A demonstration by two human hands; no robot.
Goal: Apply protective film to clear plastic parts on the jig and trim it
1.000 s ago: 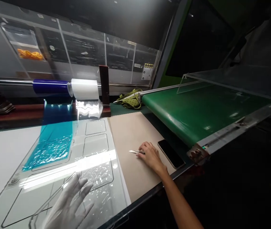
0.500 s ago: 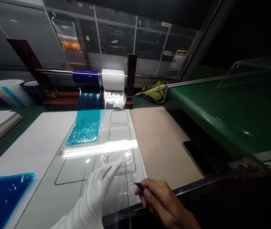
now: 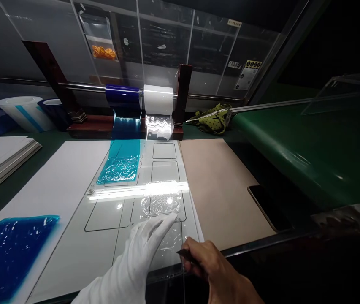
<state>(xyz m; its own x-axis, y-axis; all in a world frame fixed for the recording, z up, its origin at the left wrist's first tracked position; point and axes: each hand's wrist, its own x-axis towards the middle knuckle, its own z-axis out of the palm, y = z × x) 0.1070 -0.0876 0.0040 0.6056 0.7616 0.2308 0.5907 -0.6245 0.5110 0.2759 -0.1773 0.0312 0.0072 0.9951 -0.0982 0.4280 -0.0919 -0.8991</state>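
My left hand (image 3: 144, 249), in a white glove, is over the near part of the marked board (image 3: 72, 261), fingers long and close together. It holds a clear film (image 3: 169, 242), whose thin straight edge runs from the fingertips down past the table's front edge. My bare right hand (image 3: 211, 261) grips a small dark pointed blade (image 3: 184, 254), its tip pointing left beside that film edge. Most of the blade's handle is hidden in the fist. Just beyond the gloved fingertips, a wrinkled transparent strip (image 3: 161, 203) lies on the board's black outlines.
A blue film roll (image 3: 123, 96) and a clear film roll (image 3: 158, 100) hang on a rod behind. Blue film (image 3: 119, 162) covers part of the board. Dark blue film (image 3: 15, 257) lies left. A phone (image 3: 268, 207) rests right, by brown board (image 3: 220, 190).
The view has shifted slightly. My left hand and the clear film edge have moved a little right over the board. My right hand has come closer to that edge, with the blade slightly lower.
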